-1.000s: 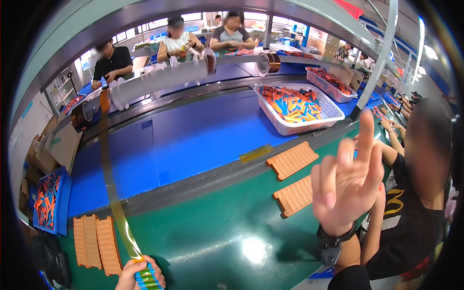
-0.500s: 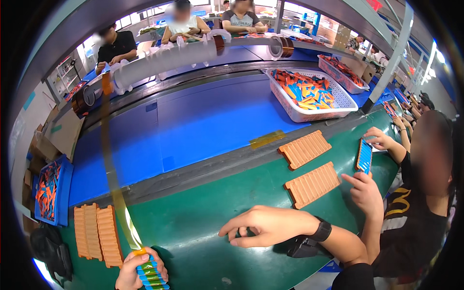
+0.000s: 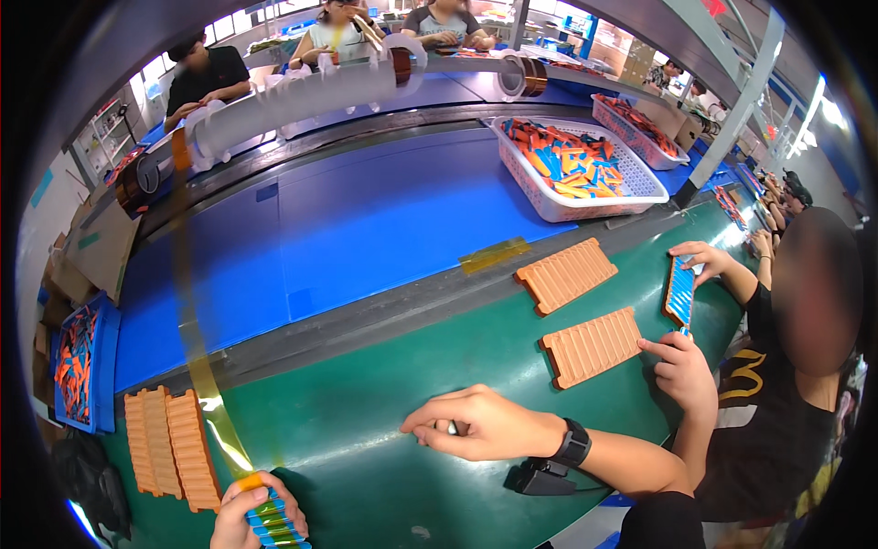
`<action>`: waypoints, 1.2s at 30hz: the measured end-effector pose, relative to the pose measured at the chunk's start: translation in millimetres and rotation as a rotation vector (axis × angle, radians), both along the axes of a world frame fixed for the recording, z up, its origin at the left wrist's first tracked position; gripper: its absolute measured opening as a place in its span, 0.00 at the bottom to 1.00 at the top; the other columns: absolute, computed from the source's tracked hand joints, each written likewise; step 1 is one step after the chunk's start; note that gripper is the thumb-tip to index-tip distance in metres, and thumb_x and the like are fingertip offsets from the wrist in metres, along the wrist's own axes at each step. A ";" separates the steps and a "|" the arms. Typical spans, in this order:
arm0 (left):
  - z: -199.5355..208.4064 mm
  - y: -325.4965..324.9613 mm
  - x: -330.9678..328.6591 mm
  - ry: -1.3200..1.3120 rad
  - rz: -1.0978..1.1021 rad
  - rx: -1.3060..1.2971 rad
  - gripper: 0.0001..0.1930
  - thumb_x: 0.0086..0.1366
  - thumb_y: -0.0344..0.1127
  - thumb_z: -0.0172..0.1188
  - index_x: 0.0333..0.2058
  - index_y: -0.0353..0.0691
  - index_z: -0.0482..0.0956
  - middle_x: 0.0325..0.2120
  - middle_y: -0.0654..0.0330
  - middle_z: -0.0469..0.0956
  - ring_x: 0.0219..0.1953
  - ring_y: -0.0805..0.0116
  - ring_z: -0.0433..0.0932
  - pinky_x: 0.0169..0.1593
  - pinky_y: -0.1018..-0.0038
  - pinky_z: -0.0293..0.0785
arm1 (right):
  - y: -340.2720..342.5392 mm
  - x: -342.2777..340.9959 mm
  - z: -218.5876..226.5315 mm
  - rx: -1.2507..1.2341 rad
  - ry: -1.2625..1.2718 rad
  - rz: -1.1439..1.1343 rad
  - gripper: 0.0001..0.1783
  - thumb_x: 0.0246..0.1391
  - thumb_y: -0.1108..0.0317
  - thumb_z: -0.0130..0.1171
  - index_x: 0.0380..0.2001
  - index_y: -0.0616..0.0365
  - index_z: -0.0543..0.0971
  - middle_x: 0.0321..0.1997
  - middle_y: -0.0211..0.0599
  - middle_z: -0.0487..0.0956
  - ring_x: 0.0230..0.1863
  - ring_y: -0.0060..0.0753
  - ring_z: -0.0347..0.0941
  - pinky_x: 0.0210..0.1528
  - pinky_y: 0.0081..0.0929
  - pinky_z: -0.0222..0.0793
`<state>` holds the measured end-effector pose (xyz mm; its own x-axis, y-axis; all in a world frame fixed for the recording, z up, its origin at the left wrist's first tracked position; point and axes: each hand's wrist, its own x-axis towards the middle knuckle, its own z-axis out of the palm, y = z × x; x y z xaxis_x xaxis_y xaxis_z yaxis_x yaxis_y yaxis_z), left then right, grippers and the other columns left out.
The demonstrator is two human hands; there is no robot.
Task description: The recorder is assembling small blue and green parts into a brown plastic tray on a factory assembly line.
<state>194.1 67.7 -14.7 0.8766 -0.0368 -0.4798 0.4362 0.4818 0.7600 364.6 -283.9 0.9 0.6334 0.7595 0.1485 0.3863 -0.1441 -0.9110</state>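
Green tabletop (image 3: pixel 366 412) fills the foreground, glossy, with streaks of reflected light. Beyond it runs a blue work surface (image 3: pixel 366 220). Grey overhead beam (image 3: pixel 119 64) crosses upper left; pale post (image 3: pixel 736 119) slants at right. Far left: whitish wall (image 3: pixel 55 218), rack (image 3: pixel 112 139). Bright windows (image 3: pixel 241 21) line the back; ceiling lamp (image 3: pixel 833 113) glares upper right.

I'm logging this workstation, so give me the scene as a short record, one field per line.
Left hand: gripping a blue ridged piece
Tape: translucent yellow strip, reaching the left hand
Right hand: above or on the green table; no held thing visible
Nearby: ridged orange tray
Behind: white basket of orange and blue pieces
Right side: co-worker's hand
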 end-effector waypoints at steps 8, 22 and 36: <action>41.0 -23.3 8.1 0.041 -0.041 0.022 0.10 0.71 0.39 0.59 0.38 0.38 0.72 0.25 0.60 0.70 0.26 0.63 0.73 0.33 0.66 0.73 | -0.8 0.7 -4.7 0.004 -0.002 0.020 0.12 0.61 0.72 0.56 0.44 0.64 0.83 0.37 0.44 0.86 0.27 0.35 0.82 0.31 0.32 0.76; 25.5 -19.6 1.9 0.006 0.034 0.013 0.11 0.69 0.41 0.55 0.35 0.38 0.72 0.20 0.56 0.70 0.23 0.58 0.74 0.29 0.61 0.73 | -0.7 1.2 -7.4 0.012 -0.076 0.024 0.11 0.63 0.70 0.59 0.47 0.56 0.84 0.34 0.34 0.85 0.21 0.23 0.75 0.24 0.23 0.70; 23.5 -12.8 2.4 -0.019 0.060 -0.136 0.10 0.67 0.35 0.54 0.30 0.33 0.74 0.17 0.48 0.71 0.19 0.52 0.73 0.29 0.56 0.72 | 3.4 -10.8 1.2 -0.105 -0.356 0.087 0.09 0.60 0.69 0.62 0.44 0.54 0.84 0.32 0.29 0.82 0.22 0.27 0.75 0.24 0.26 0.72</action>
<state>196.5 54.9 8.8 0.8880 -0.0476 -0.4575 0.3897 0.6060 0.6935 353.7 -280.4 2.1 0.4889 0.8306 0.2667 0.6910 -0.1821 -0.6995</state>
